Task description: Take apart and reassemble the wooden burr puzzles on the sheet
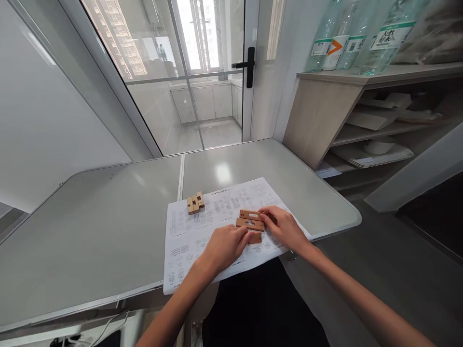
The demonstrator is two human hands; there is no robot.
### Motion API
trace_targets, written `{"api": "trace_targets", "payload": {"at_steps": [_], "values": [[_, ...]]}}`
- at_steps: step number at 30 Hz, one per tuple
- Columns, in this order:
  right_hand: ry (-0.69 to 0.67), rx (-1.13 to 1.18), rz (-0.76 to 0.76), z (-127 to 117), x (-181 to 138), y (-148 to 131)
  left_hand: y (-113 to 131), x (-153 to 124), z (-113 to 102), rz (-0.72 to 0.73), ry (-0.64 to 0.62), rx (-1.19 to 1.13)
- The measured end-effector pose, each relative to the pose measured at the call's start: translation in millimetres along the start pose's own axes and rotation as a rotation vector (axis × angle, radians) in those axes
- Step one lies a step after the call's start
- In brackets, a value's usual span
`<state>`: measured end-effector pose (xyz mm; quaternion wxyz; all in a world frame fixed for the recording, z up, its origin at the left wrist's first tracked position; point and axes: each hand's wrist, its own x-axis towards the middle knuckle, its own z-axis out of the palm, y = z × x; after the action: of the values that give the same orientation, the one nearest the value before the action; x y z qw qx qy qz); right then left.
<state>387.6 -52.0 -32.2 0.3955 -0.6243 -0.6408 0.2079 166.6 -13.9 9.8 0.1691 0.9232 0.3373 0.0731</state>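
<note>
Three reddish-brown wooden puzzle blocks lie one behind another on a printed sheet (188,231). The farthest block (246,213) has a long slot and a dark mark at its left end. My right hand (284,227) has its thumb and fingers closed on that block's right end. In the middle is a notched block (243,222), lying close against it. The nearest block (256,238) is partly covered by my left hand (226,245), whose bent fingers close on its left end. Farther left on the sheet stands a small group of lighter notched wooden blocks (194,204).
The grey table (90,231) has a rounded right corner. Beyond it stands a glass door with a black handle (249,67). A wooden shelf (318,111) at the right carries several clear bottles (387,41). Cables (108,330) lie below the table's front edge.
</note>
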Motion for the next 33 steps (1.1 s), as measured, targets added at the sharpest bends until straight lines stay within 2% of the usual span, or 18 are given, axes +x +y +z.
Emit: {"api": "trace_targets", "payload": {"at_steps": [3, 8, 14, 17, 21, 23, 28, 33], "values": [[0.022, -0.050, -0.037, 4.2, -1.5, 2.0, -4.0, 4.2, 4.3, -0.013, 0.062, 0.061], [0.030, -0.082, -0.083, 6.7, -3.4, 5.9, -13.7, 7.9, 9.5, -0.070, 0.251, 0.137], [0.020, -0.121, -0.143, 5.8, -4.3, 4.4, -13.6, 10.1, 18.6, 0.006, 0.415, 0.106], [-0.005, -0.131, -0.171, 5.0, -5.0, 2.7, -5.6, 11.5, 23.5, 0.075, 0.415, 0.022], [0.001, -0.074, -0.142, 4.5, -5.4, 2.8, 2.7, 14.2, 28.1, 0.171, 0.318, -0.060], [0.004, -0.039, -0.123, 4.7, -5.3, 3.7, 2.0, 15.3, 29.8, 0.168, 0.286, -0.081], [0.007, -0.015, -0.109, 5.9, -5.1, 6.9, -16.2, 13.3, 30.7, 0.055, 0.322, -0.033], [0.010, -0.015, -0.100, 6.2, -5.8, 7.2, -44.2, -5.4, 23.1, -0.137, 0.390, 0.096]]}}
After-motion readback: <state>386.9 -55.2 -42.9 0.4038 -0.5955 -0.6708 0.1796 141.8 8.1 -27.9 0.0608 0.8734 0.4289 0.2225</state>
